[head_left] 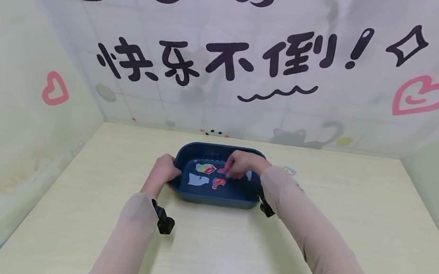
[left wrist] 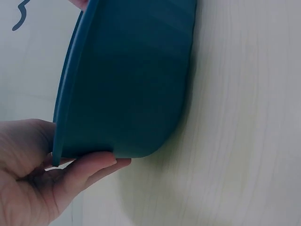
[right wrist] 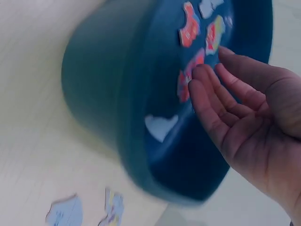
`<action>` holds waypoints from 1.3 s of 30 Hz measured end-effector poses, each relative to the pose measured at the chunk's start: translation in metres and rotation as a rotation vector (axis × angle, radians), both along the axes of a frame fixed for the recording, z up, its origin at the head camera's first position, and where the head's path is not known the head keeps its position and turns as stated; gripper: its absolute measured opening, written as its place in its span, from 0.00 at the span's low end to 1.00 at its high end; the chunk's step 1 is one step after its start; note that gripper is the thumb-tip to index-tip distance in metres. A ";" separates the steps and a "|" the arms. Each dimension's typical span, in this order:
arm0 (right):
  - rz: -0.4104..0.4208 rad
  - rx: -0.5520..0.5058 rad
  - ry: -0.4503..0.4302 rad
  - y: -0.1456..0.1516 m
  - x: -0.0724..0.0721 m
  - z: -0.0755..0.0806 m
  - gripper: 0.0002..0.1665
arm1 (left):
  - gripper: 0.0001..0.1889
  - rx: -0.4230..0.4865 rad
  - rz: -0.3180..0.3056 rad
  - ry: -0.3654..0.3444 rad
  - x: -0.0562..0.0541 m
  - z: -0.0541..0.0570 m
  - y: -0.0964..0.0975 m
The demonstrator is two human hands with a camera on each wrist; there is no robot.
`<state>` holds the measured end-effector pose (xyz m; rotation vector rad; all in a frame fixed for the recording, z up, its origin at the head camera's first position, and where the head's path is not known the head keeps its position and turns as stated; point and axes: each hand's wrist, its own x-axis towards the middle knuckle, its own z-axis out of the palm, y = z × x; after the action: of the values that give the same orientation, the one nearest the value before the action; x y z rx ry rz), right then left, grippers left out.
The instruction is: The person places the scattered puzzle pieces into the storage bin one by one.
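A dark blue plastic basin (head_left: pixel 213 201) stands on the table with several flat jigsaw-like pieces in it. My left hand (head_left: pixel 164 170) grips its left end, thumb over the rim and fingers against the outer wall (left wrist: pixel 127 94). Inside the basin, my right hand (head_left: pixel 243 161) reaches down with bent, loosely spread fingers. Its fingertips are at a pink and red piece (right wrist: pixel 183 87), the thumb apart from them; whether they touch it is unclear. Nearby lie a red piece (head_left: pixel 218 183), a yellow and red piece (head_left: pixel 206 168), a pale piece (head_left: pixel 198 180) and another pale piece (right wrist: pixel 161 127).
Two more pieces lie on the table outside the basin's right end: a pale blue one (right wrist: pixel 66 211) and a narrow patterned one (right wrist: pixel 112 207). The light wooden table (head_left: pixel 201 249) meets a printed cloth backdrop (head_left: pixel 189 108) behind the basin.
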<state>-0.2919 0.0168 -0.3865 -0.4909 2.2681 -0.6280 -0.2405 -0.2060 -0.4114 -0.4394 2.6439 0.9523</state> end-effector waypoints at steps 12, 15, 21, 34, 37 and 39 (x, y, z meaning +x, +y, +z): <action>-0.152 -0.109 0.012 0.059 -0.010 0.022 0.23 | 0.17 0.014 -0.001 -0.010 -0.001 0.001 -0.003; -0.180 -0.123 0.030 0.072 -0.013 0.021 0.22 | 0.17 0.025 -0.006 -0.011 -0.001 0.001 -0.005; -0.194 -0.202 0.035 0.099 -0.015 0.017 0.19 | 0.17 0.035 -0.013 0.005 -0.001 -0.001 -0.005; -0.271 -0.156 0.048 0.134 -0.011 0.015 0.19 | 0.17 0.026 -0.008 0.002 0.000 0.000 -0.003; -0.292 -0.142 0.031 0.140 -0.010 0.008 0.19 | 0.17 0.033 -0.009 0.011 0.002 0.000 -0.001; -0.302 -0.139 0.023 0.144 -0.010 0.004 0.19 | 0.16 0.033 -0.008 0.018 0.003 0.000 0.000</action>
<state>-0.3018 0.1611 -0.3825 -0.2221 2.3511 -0.9394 -0.2371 -0.2057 -0.4117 -0.4143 2.6401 0.9999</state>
